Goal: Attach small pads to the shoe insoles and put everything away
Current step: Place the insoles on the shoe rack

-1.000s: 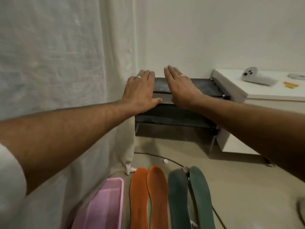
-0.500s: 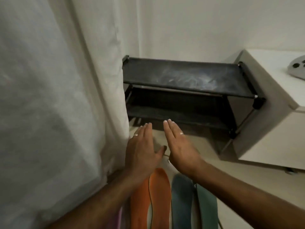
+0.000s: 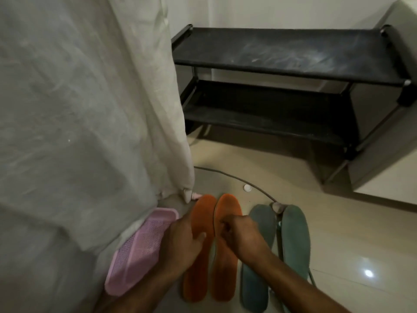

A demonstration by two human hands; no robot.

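Note:
Two orange insoles lie side by side on the floor, the left orange insole (image 3: 195, 281) and the right orange insole (image 3: 225, 281). My left hand (image 3: 184, 241) grips the left one at its outer edge, thumb lying on top. My right hand (image 3: 242, 233) has its fingers curled round the inner edge of the right one. Two green insoles (image 3: 257, 267) (image 3: 295, 245) lie to the right, untouched. A small white round pad (image 3: 247, 188) sits on the floor beyond the orange toes. Another small round piece (image 3: 278, 207) rests between the green toes.
A pink mesh tray (image 3: 135, 256) lies left of the insoles, partly under a hanging white cloth (image 3: 90, 109). A black two-tier shoe rack (image 3: 282, 53) stands against the wall ahead, beside a white cabinet (image 3: 383, 177). A grey cable (image 3: 225, 173) curves across the floor.
Both hands came down from the shoe rack's top shelf to the floor. They went from flat and open to curled on the two orange insoles. The view tilted downward.

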